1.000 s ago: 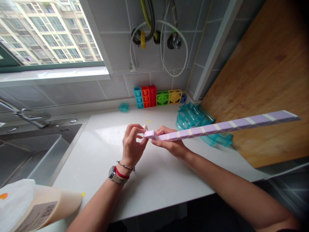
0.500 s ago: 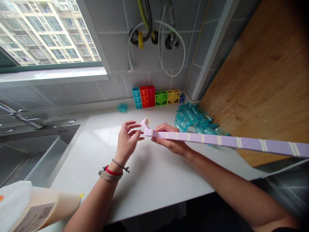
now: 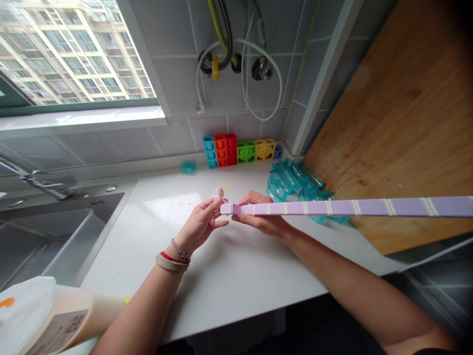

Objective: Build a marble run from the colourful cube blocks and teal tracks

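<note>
A long snake puzzle (image 3: 343,207) of lilac segments with white bands stretches from the middle of the view out past the right edge. Near its left end the straight run stops, and a small bent tip (image 3: 218,193) rises beyond it. My right hand (image 3: 268,224) is closed around the straight part, thumb and fingers on opposite sides. At the bent end, my left hand (image 3: 197,224) pinches the end segments between thumb and forefinger, its lower fingers partly stretched out. The fingertips partly hide the joint there.
Colourful pop-it blocks (image 3: 225,150) stand against the tiled wall. Translucent teal plastic pieces (image 3: 284,185) lie at the right, beside a wooden board (image 3: 399,123). A smaller teal piece (image 3: 187,166) sits left. The sink (image 3: 92,217) and a cream-coloured container (image 3: 70,315) are at the left.
My left hand has gone from fingers apart beside the bent end to pinching it. The snake puzzle's far right end has swung upward in view, while my right hand keeps its grip.
</note>
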Demonstrator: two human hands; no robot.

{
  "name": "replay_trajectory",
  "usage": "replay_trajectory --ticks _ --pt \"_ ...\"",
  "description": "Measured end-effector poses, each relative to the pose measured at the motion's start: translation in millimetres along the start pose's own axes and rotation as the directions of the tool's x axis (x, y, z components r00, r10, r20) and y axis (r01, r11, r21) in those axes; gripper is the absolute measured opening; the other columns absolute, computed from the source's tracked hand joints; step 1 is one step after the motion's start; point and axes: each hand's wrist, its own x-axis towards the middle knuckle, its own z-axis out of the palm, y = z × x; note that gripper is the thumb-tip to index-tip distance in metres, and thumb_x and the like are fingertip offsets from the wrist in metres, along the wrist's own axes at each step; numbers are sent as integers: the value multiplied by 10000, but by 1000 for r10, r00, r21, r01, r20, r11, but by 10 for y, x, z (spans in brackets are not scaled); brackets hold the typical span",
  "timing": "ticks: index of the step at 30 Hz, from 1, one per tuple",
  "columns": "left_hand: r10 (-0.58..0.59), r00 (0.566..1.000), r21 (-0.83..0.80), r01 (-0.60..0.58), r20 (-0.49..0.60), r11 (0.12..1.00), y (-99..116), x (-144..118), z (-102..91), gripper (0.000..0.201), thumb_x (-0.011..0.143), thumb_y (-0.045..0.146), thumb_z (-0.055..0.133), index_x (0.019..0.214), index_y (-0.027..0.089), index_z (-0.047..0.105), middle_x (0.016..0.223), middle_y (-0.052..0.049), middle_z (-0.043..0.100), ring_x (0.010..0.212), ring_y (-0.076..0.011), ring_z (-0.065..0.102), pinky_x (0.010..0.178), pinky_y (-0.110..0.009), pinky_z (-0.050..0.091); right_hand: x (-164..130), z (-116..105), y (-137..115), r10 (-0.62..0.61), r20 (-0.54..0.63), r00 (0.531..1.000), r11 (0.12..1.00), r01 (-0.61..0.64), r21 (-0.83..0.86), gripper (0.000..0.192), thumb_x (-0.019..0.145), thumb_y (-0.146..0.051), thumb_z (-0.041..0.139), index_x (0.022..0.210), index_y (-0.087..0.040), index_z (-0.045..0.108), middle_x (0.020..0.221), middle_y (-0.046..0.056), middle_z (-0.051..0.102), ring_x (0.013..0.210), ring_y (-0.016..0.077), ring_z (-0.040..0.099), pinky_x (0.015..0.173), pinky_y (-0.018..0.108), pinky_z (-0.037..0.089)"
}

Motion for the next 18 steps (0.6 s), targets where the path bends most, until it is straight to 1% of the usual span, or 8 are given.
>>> replay_trajectory --ticks 3,7,10,13,15,17,18 --pt "30 999 -37 -31 -25 999 -27 1 44 245 869 340 767 985 136 696 917 -28 621 764 -118 670 632 -249 669 -3 30 16 -3 -27 1000 1000 3 17 273 792 -459 818 906 -224 740 903 28 698 805 180 655 710 295 496" --pt "31 999 -95 -34 -33 995 -41 -16 77 203 894 331 744 998 169 679 934 -25 640 868 -141 703 715 -264 671 2 45 23 -1 -39 999 1000 2 25 273 795 -467 813 897 -225 736 901 31 694 817 185 661 725 300 500" --pt "-45 999 -131 48 30 990 -18 -32 64 205 921 345 709 1067 212 654 963 -30 675 852 -150 723 676 -270 671 19 -5 11 27 4 1000 999 -27 44 290 798 -473 810 926 -225 732 941 37 706 838 188 666 717 294 499" --pt "-140 982 -159 160 130 974 22 -50 37 212 934 341 690 1104 227 632 968 -38 703 811 -160 738 622 -263 665 40 -82 -16 39 97 995 996 -47 74 294 793 -457 817 946 -221 734 960 37 715 861 192 674 736 295 504" --pt "-142 978 -186 170 155 968 37 -63 27 182 943 312 677 1089 214 634 925 -31 712 766 -148 733 633 -261 665 43 -115 -41 44 132 990 994 -56 92 290 792 -453 818 947 -220 740 960 37 714 877 198 679 753 301 510" --pt "-103 984 -213 133 146 968 34 -75 28 150 950 283 665 1072 198 644 893 -25 716 746 -135 727 680 -264 668 36 -121 -65 41 129 991 992 -56 116 288 793 -451 820 945 -221 738 946 34 709 874 199 678 752 303 513" --pt "-82 987 -225 111 137 968 27 -80 32 142 954 273 659 1068 190 650 897 -29 721 771 -139 732 713 -270 668 29 -114 -75 32 118 993 990 -48 130 286 791 -446 824 944 -220 735 939 33 707 863 196 675 744 302 512"
